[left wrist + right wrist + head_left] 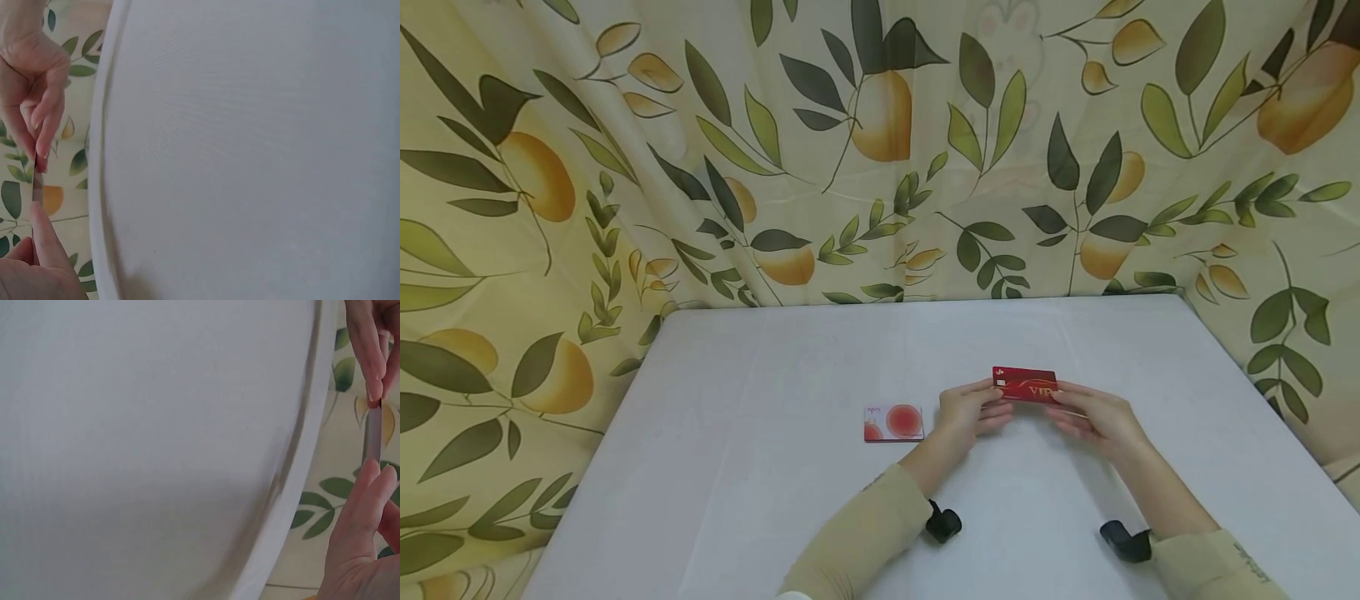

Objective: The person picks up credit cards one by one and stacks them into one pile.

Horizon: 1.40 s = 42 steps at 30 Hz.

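Note:
Between both hands a red card [1024, 386] marked "VIP" is held up, its printed face toward the head camera. My left hand [964, 414] pinches the card's left end between thumb and fingers. At the opposite end, my right hand [1103, 422] pinches it the same way. Both wrist views catch the card edge-on, as a thin strip [373, 434] between the two sets of fingertips. A white card with red circles [893, 423] lies on the table, just left of my left hand.
The table [737, 467] has a white cover, with its far edge against a curtain [700, 167] printed with leaves and fruit. Black wrist-camera mounts [944, 523] stick out under both sleeves, close over the tabletop.

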Each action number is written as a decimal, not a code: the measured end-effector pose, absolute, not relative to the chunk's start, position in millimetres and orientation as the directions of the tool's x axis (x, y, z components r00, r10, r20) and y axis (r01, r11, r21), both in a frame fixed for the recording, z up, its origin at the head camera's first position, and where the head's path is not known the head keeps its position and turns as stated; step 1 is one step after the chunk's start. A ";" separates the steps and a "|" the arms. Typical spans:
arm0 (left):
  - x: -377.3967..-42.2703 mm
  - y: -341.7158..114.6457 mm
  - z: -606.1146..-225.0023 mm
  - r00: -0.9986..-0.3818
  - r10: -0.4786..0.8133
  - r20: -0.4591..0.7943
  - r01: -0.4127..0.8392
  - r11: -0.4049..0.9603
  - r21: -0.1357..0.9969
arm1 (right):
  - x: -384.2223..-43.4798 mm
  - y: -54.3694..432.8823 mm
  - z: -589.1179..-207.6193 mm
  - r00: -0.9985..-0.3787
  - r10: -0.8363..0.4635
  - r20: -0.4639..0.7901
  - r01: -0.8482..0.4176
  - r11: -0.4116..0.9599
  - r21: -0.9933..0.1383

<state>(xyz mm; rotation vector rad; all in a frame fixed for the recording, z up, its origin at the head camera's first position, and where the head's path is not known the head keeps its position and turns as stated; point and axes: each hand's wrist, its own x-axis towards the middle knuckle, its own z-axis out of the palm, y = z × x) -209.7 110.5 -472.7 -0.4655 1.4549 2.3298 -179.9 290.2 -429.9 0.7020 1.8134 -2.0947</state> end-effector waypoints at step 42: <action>-168.6 -34.1 -471.1 -0.890 0.037 -0.454 -0.437 -0.356 0.826 | -172.8 157.7 -444.0 -0.856 0.024 -0.516 0.516 -0.003 -0.856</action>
